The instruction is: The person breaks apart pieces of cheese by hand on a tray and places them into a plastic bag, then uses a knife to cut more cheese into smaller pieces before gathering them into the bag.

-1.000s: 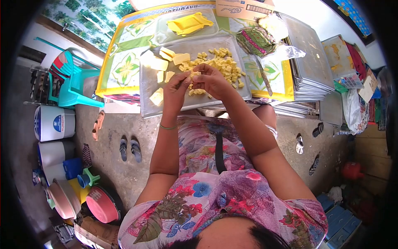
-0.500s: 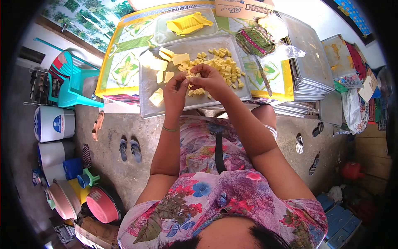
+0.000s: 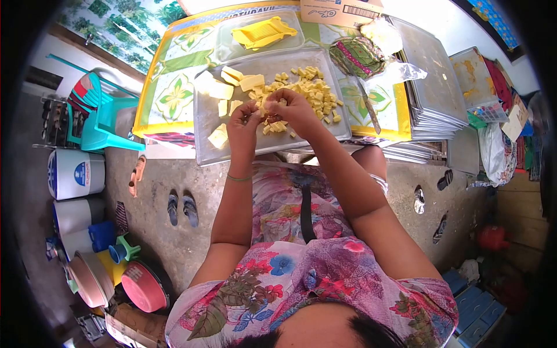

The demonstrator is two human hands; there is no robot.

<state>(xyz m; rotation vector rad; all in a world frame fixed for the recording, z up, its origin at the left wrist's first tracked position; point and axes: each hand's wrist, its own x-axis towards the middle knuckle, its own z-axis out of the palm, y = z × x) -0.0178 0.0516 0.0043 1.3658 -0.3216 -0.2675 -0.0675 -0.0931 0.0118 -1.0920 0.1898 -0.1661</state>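
Note:
A metal tray [image 3: 210, 152] lies on the table, with larger pale yellow slabs [image 3: 219, 90] at its left and a heap of small yellow cubes [image 3: 316, 93] at its right. Over the tray's middle, my left hand [image 3: 243, 123] is closed, its fingertips pinching near a small yellow piece. My right hand [image 3: 290, 111] meets it from the right, thumb and fingers pressed together on a yellow piece partly hidden by the fingers. Small cut pieces lie just below the fingertips.
Behind the tray is a clear plastic container [image 3: 226, 51] holding a yellow ridged tray [image 3: 264, 33]. A knife [image 3: 369, 110] lies right of the metal tray, near a green woven item [image 3: 357, 58] and stacked metal trays [image 3: 432, 81]. A turquoise chair [image 3: 110, 124] stands left.
Both hands stay over the tray's middle. The left fingertips have shifted slightly and show a little more space between finger and thumb.

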